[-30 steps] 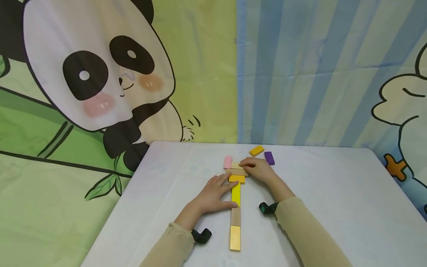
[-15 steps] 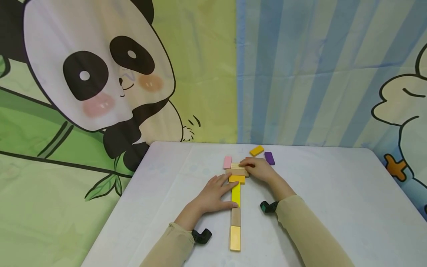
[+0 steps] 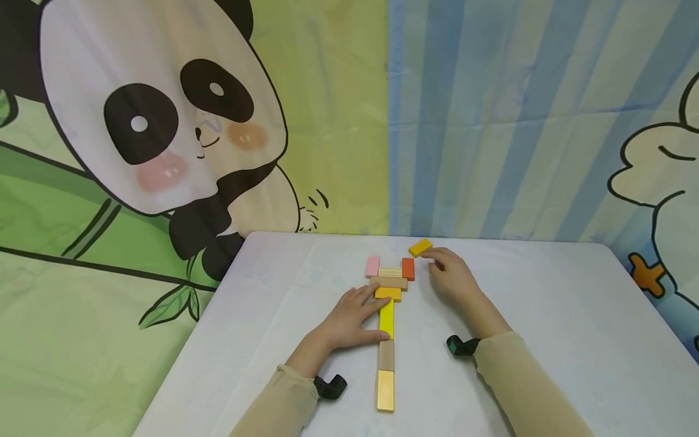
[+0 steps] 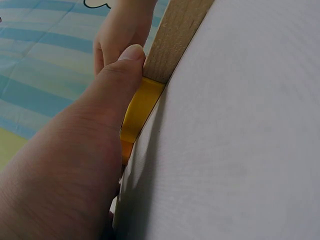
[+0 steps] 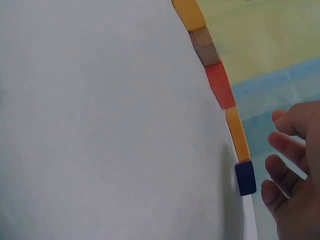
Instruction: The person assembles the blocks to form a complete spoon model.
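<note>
My left hand [image 3: 346, 318] rests over the middle of a row of toy blocks, fingers spread. Its thumb and index fingertip touch the bright yellow block [image 3: 386, 321]; other fingertips reach the orange block [image 3: 389, 294] and the wooden crosspiece [image 3: 389, 283]. In the left wrist view, the thumb lies where the yellow block [image 4: 142, 110] meets a wooden block [image 4: 172, 42]. My right hand [image 3: 453, 279] hovers at the back, fingers loosely bent, holding nothing. Its fingertips are near an orange-yellow block [image 3: 420, 247]. A purple block [image 5: 245, 178], seen in the right wrist view, is hidden by that hand in the head view.
Pale thin strips [image 3: 390, 272] lie between a pink block [image 3: 372, 266] and a red block [image 3: 408, 269]. Toward the front, the row continues with a wooden block [image 3: 386, 355] and a pale yellow block [image 3: 385, 391]. A printed cloth [image 3: 491, 121] hangs behind the white table [image 3: 546, 303].
My right hand has left the strips and moved right, baring the red block and covering the purple one. Its fingers have loosened. My left hand stays in place.
</note>
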Tool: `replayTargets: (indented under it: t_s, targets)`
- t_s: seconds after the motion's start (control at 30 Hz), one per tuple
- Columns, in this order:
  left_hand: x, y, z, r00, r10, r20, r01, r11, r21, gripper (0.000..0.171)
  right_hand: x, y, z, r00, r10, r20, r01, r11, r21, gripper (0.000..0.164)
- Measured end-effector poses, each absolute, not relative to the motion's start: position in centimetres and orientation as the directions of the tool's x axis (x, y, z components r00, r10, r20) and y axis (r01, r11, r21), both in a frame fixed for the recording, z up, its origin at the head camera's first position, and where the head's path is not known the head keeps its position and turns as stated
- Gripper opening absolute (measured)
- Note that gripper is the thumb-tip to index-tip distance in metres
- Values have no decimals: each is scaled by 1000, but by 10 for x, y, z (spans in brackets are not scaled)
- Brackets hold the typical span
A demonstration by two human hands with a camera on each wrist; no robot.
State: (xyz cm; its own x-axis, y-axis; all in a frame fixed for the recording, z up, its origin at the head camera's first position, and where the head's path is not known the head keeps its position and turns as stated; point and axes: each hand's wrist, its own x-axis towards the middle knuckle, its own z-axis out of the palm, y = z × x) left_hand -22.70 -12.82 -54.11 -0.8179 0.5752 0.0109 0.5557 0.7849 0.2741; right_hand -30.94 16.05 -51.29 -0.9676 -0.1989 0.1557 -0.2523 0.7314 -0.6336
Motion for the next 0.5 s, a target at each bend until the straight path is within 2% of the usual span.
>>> replayTargets:
  t_s: [0.13,0.27,0.5]
  targets:
    - [-226,-129,-542,-819,573,10,554,788,269,84,-311,178,-520,-984,-71,166,-165,732,-661,35]
    - [-226,-129,-543,-818,575,10,556,787,268,83,-313,186,-529,-995,22,94,-51,713,-699,44]
    - [-226,-129,-541,-813,582,13,563,781,270,84,-316,186,-537,-997,37,71,-23,720,-693,55]
